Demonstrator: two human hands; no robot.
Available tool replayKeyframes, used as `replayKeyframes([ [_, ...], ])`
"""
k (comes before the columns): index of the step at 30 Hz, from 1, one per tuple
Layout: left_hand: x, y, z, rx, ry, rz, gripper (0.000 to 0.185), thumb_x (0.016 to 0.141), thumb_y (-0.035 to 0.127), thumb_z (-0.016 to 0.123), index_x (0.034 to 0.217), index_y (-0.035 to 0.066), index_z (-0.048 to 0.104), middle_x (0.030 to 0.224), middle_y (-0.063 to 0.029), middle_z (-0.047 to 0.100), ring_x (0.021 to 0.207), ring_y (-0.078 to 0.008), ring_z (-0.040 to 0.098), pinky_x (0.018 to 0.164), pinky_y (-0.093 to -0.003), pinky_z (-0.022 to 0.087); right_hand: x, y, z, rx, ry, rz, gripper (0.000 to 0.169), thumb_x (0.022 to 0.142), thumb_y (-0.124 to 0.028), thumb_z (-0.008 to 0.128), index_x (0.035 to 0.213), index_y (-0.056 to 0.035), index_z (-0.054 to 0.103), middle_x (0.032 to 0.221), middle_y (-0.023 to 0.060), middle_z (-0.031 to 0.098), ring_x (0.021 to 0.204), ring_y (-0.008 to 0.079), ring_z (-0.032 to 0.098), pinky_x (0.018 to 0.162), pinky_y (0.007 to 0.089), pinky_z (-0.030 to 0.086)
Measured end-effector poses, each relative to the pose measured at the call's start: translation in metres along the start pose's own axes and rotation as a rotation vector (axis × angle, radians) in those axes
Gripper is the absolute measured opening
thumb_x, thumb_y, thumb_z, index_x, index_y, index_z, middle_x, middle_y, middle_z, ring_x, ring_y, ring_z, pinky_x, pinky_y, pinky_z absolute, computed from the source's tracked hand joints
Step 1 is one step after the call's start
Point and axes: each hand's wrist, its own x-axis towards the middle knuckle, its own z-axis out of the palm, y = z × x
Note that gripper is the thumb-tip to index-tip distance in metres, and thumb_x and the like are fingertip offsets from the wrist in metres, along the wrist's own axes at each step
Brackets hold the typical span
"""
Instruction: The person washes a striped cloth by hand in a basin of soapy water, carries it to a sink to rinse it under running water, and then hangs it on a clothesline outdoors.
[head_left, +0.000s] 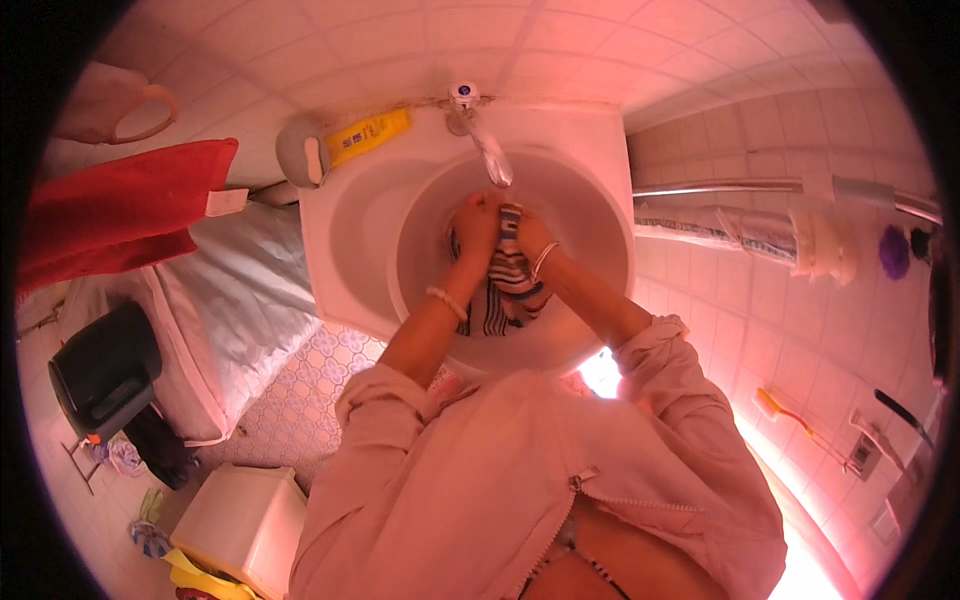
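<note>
A striped knitted cloth hangs bunched in the round basin of a white sink, its lower folds spread over the basin's bottom. My left hand grips its upper left part, knuckles upward, under the tap's spout. On the other side, my right hand holds the cloth's upper right edge. Just above both hands is the chrome tap; whether water runs from it I cannot tell. A beaded bracelet circles my left wrist, and thin bangles my right.
A yellow tube and a grey holder with soap occupy the sink's left ledge. Left hang a red towel and a silvery cover. A towel rail runs along the right wall. Lower left stands a pale bin.
</note>
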Motion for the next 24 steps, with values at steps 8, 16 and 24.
replayKeyframes([
  [8, -0.020, 0.004, 0.022, 0.117, -0.080, 0.030, 0.038, 0.083, 0.036, 0.050, 0.083, 0.000, 0.063, 0.078, -0.0218, 0.062, 0.073, -0.0362, 0.060, 0.066, -0.0424, 0.047, -0.017, -0.018, -0.011, 0.381, 0.084, 0.236, 0.031, 0.092, -0.017, 0.037, 0.116, -0.0032, 0.051, 0.099, 0.0092, 0.060, 0.083, 0.0161, 0.058, 0.069, 0.0280, 0.051],
  [16, -0.088, 0.056, 0.038, 0.098, -0.019, -0.022, 0.041, 0.084, 0.040, 0.048, 0.081, 0.003, 0.065, 0.077, -0.0199, 0.062, 0.069, -0.0369, 0.060, 0.066, -0.0437, 0.046, 0.019, 0.031, -0.018, 0.161, 0.002, -0.023, 0.031, 0.088, -0.006, 0.034, 0.111, 0.0019, 0.054, 0.100, 0.0179, 0.060, 0.089, 0.0223, 0.058, 0.077, 0.0334, 0.045],
  [24, -0.004, -0.023, -0.003, 0.178, 0.014, 0.081, 0.051, 0.090, 0.043, 0.037, 0.089, -0.001, 0.064, 0.091, -0.0235, 0.061, 0.089, -0.0369, 0.058, 0.079, -0.0419, 0.044, -0.008, 0.009, -0.020, -0.704, 0.099, -0.499, 0.030, 0.087, -0.005, 0.037, 0.110, -0.0024, 0.057, 0.097, 0.0182, 0.062, 0.089, 0.0269, 0.059, 0.078, 0.0325, 0.046],
])
